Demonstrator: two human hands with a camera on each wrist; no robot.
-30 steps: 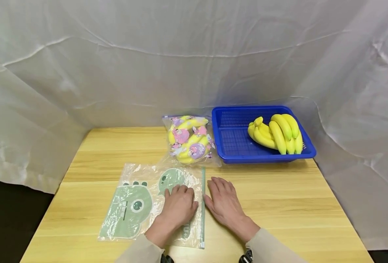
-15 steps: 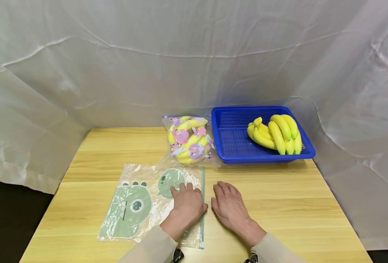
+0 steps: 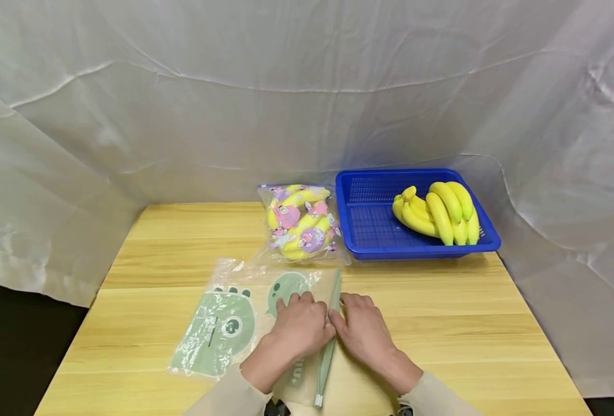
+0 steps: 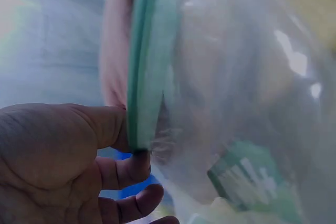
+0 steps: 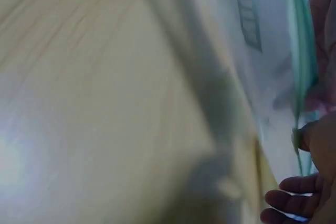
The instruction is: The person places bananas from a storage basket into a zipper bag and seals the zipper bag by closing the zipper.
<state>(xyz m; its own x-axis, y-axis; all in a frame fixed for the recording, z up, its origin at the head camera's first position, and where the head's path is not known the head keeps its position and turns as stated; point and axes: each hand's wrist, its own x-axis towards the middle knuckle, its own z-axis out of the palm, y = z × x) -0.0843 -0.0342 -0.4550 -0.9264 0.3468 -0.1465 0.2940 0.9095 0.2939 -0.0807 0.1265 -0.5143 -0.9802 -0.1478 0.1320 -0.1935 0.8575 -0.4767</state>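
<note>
A clear zip bag (image 3: 218,335) with a green dinosaur print lies on the wooden table, its green zip edge (image 3: 325,367) lifted and slanting between both hands. The white slider (image 3: 318,400) sits at the zip's near end. My left hand (image 3: 300,325) pinches the zip edge between thumb and index finger, as the left wrist view shows; its other fingers are loosely bent. From the other side my right hand (image 3: 365,330) pinches the same edge, thumb against the zip in the right wrist view. The bag's far edge lies close to a second, filled bag.
At the back stands a patterned zip bag (image 3: 302,225) with bananas inside. To its right, a blue plastic basket (image 3: 366,219) holds bunches of bananas (image 3: 442,214). A pale fabric curtain (image 3: 307,86) hangs behind the table (image 3: 442,335).
The left hand has moved right to the zip edge, and the right hand has come against it from the other side. The bag has shifted right and its zip edge has risen.
</note>
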